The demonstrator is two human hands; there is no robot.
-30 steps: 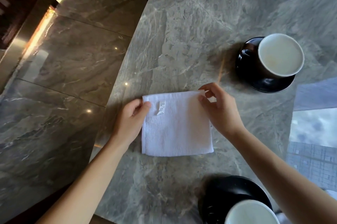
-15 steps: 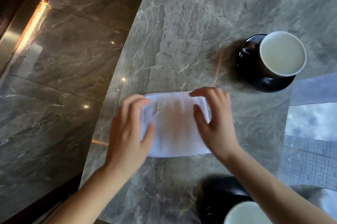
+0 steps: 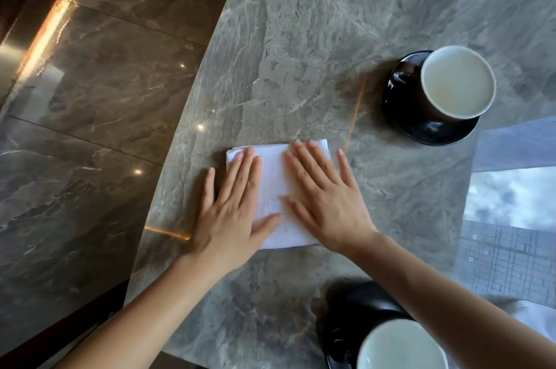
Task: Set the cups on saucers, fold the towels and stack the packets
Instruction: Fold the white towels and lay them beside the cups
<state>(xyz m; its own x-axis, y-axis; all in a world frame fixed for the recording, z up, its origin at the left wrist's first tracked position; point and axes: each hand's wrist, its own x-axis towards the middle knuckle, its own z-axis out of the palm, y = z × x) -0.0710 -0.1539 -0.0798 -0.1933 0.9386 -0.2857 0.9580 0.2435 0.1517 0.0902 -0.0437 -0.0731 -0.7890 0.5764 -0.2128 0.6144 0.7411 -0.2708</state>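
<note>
Left hand (image 3: 230,212) and right hand (image 3: 326,200) both flat, fingers spread, palms pressing folded white towel (image 3: 272,185) on grey marble table (image 3: 301,37). Towel long axis runs away from person, far edge slightly skewed. Far cup (image 3: 458,83) upright on black saucer (image 3: 433,131); near cup (image 3: 400,344) on second saucer (image 3: 346,323); contents unclear.

Both hands are now lying flat, palms down, on the white towel (image 3: 272,188), where a second ago they were pinching its far corners. The left hand (image 3: 231,212) and right hand (image 3: 323,197) are pressing with fingers spread. The towel's small tag is no longer showing.
</note>
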